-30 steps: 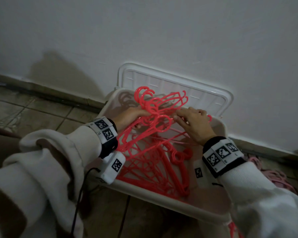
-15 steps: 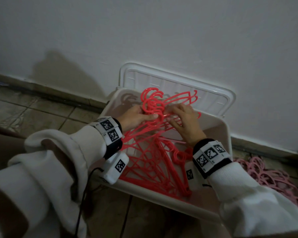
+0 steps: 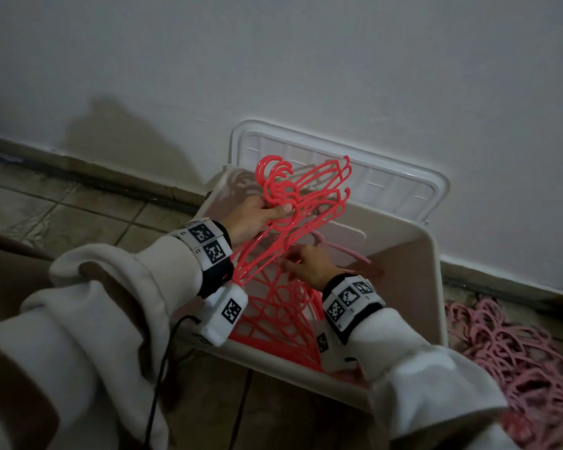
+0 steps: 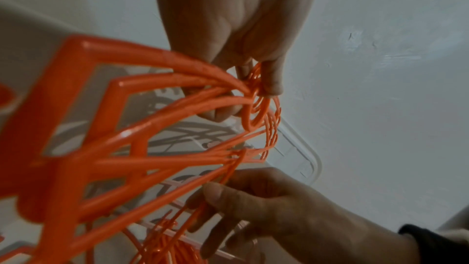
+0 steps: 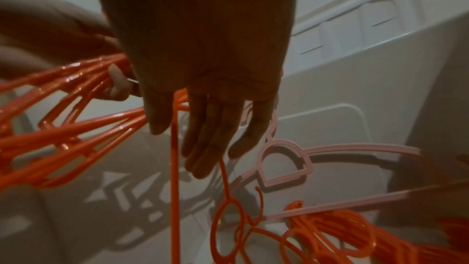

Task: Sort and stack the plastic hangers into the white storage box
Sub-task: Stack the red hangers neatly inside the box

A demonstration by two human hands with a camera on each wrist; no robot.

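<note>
My left hand (image 3: 259,216) grips a fanned bunch of red plastic hangers (image 3: 306,190) by their necks, lifted above the white storage box (image 3: 434,287). In the left wrist view its fingers (image 4: 271,79) pinch the red hooks (image 4: 256,107). My right hand (image 3: 307,264) is lower, inside the box, its fingers (image 5: 203,148) nearly straight. A thin red bar (image 5: 175,168) runs between its thumb and forefinger. More red hangers (image 3: 280,306) lie on the box floor, and one pale pink hanger (image 5: 284,164) lies beside them.
The box's white lid (image 3: 387,180) leans on the wall behind it. A heap of pink hangers (image 3: 517,358) lies on the tiled floor to the right. A black cable (image 3: 163,368) hangs from my left wrist camera.
My left hand has raised the red bunch higher. My right hand has come off the hooks and dropped lower into the box. The view has shifted right, showing the pink heap.
</note>
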